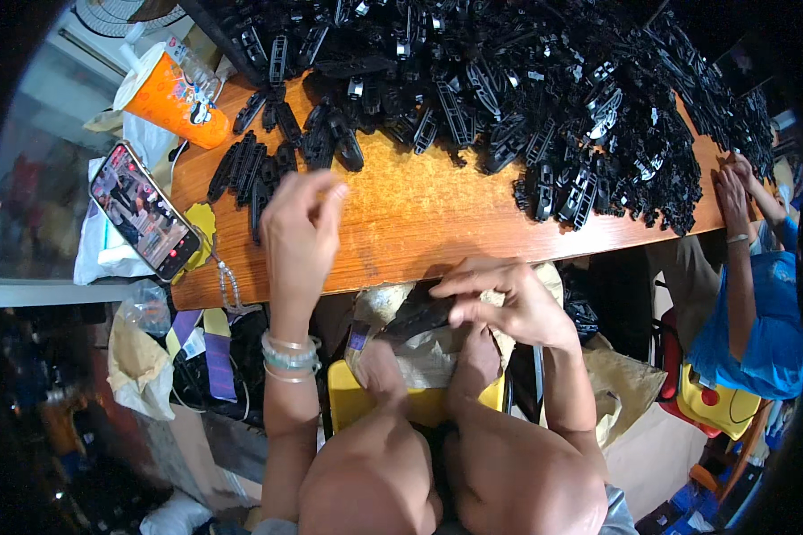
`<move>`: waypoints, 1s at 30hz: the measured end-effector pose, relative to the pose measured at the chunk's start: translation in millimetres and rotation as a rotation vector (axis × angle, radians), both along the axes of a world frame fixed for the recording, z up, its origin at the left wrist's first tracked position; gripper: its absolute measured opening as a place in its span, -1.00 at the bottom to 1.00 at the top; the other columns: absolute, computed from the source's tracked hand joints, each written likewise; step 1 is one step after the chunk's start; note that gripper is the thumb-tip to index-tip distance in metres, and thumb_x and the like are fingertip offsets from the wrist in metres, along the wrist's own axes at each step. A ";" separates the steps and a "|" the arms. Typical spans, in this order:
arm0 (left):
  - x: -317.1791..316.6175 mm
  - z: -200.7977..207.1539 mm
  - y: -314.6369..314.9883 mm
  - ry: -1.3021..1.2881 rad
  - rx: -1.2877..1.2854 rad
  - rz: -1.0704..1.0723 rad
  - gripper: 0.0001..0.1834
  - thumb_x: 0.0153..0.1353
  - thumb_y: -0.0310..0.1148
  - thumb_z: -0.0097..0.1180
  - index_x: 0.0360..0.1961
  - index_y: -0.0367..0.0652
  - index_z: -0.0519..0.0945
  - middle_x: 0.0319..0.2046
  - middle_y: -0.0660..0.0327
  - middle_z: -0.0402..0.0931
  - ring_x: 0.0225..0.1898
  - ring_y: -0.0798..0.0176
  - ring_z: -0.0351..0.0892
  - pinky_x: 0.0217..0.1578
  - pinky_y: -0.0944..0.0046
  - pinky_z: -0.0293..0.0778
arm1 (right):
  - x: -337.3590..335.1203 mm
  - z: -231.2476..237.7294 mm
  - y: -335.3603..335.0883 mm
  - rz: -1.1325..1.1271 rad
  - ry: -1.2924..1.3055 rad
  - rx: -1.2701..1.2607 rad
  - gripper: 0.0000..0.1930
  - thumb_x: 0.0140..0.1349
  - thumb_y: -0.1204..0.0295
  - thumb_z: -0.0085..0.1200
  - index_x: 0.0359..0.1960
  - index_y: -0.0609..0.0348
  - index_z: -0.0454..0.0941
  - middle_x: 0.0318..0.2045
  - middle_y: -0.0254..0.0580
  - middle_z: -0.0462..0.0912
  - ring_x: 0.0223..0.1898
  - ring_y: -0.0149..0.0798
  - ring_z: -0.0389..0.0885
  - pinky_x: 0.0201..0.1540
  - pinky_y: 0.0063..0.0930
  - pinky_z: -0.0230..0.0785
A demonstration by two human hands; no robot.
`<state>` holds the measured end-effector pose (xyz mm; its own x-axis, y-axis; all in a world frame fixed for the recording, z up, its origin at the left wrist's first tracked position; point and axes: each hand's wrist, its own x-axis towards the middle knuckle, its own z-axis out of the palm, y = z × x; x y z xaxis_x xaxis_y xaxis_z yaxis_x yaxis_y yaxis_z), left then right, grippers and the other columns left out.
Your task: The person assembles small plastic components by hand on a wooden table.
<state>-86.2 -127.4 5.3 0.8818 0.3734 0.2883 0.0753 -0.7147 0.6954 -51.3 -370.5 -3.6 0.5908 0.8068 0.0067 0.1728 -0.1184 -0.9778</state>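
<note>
My left hand (302, 223) is over the wooden table (401, 223), beside a small group of long black plastic clips (241, 168). Its fingers are partly curled and blurred, and I cannot tell whether anything is in them. Below the table's near edge, my right hand (519, 299) is above my lap, thumb and fingers apart. Just left of its fingertips is a dark elongated shape (419, 319), blurred, over an open pale sack (433, 357) between my feet; whether it touches the fingers is unclear.
A large heap of black plastic parts (473, 80) covers the table's far side. At left are an orange cup (174, 98) with a straw and a propped phone (143, 209). At right, another person's hands (736, 183) rest at the table edge. A yellow stool (352, 397) is beneath me.
</note>
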 end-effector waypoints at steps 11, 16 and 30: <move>23.4 -14.8 8.1 0.036 0.639 0.159 -0.84 0.07 -0.41 0.14 -0.43 -0.29 0.46 -0.33 0.02 0.38 -0.25 -0.06 0.46 -0.35 0.04 0.41 | 42.1 -9.7 9.2 -0.807 -1.139 -0.642 -0.94 -0.06 0.55 0.10 -0.50 0.25 0.52 -0.40 -0.14 0.44 -0.26 -0.13 0.37 -0.21 -0.30 0.16; 0.6 -26.1 -4.5 -0.117 0.615 0.016 -0.87 0.04 -0.50 0.11 -0.39 -0.26 0.41 -0.33 0.03 0.36 -0.27 -0.06 0.43 -0.37 0.06 0.41 | 38.7 -15.4 16.8 -0.740 -1.065 -0.544 -0.84 -0.04 0.59 0.10 -0.37 0.25 0.48 -0.39 -0.12 0.44 -0.25 -0.08 0.39 -0.21 -0.26 0.24; -8.7 -22.7 -14.5 -0.068 -0.321 -0.139 -0.75 0.05 -0.55 0.25 -0.26 -0.27 0.46 -0.45 0.19 0.57 -0.49 0.42 0.55 -0.51 0.42 0.43 | 11.0 -16.4 18.5 -0.593 0.286 0.385 -0.90 0.19 0.66 0.07 -0.26 0.39 0.57 -0.35 -0.23 0.60 -0.40 -0.42 0.61 -0.28 -0.64 0.50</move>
